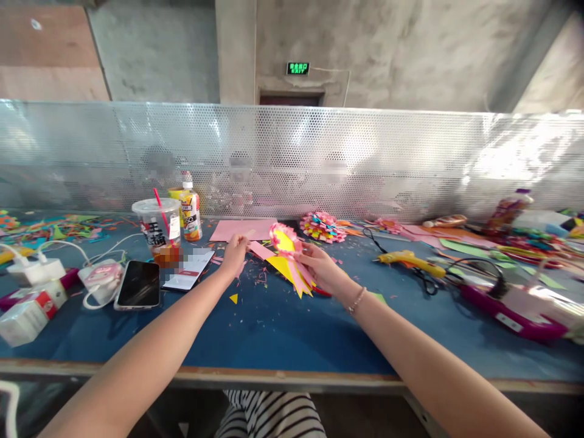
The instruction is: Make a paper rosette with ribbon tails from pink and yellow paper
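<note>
My right hand (319, 264) grips a paper rosette (285, 239) by its right side, raised above the table. The rosette has a yellow centre, a pink folded rim, and yellow and pink tails hanging down to the right. To its left, my left hand (236, 255) has its fingers pinched together. Something thin and pale shows at those fingertips, too small to name. A pink paper strip (261, 250) lies between the left hand and the rosette. Behind both hands rests a pink paper sheet (244, 230). A small yellow paper triangle (234, 298) lies in front.
A yellow glue gun (410, 261) and a purple power strip (513, 319) lie right. A layered paper flower (323, 226) sits behind. Left are a phone (138, 285), a drink cup (159, 228), a bottle (190, 210) and chargers (101, 281). A perforated metal screen (387, 158) stands behind.
</note>
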`<state>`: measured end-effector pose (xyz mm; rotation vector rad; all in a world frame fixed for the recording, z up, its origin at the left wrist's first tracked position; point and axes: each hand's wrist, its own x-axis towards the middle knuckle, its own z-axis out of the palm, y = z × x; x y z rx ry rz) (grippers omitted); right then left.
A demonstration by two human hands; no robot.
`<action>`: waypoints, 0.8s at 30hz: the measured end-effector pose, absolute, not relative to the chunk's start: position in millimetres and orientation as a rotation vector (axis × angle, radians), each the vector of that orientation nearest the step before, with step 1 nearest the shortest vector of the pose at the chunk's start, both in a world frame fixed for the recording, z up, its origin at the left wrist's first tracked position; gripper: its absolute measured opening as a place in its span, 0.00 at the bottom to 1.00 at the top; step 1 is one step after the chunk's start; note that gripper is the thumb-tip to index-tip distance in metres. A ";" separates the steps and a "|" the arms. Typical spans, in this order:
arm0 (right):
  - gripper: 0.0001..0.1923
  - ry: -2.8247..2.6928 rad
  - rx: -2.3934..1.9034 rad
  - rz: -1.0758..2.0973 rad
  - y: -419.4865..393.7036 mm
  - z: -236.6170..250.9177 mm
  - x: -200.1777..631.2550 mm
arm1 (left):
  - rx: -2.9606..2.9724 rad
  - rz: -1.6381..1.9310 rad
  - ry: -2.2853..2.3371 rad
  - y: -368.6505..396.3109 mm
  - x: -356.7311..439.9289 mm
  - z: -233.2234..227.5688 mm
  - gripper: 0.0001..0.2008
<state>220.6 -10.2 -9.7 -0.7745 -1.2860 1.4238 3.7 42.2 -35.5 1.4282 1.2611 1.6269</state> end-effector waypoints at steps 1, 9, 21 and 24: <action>0.21 -1.350 -0.800 1.429 -10.5 -12.9 218.6 | 1.379 1.584 1.206 38.1 6.7 -33.5 0.10; 0.11 -2.223 -1.194 0.662 -10.1 -17.8 221.1 | 1.622 1.291 1.215 34.1 11.5 -35.0 0.08; 0.16 -2.499 -1.984 0.052 9.4 -2.0 275.6 | 2.219 1.084 1.425 31.8 10.8 -40.4 0.03; 0.17 -2.508 -2.007 -0.023 16.5 -10.3 276.0 | 2.312 1.021 1.396 24.9 15.2 -36.9 0.06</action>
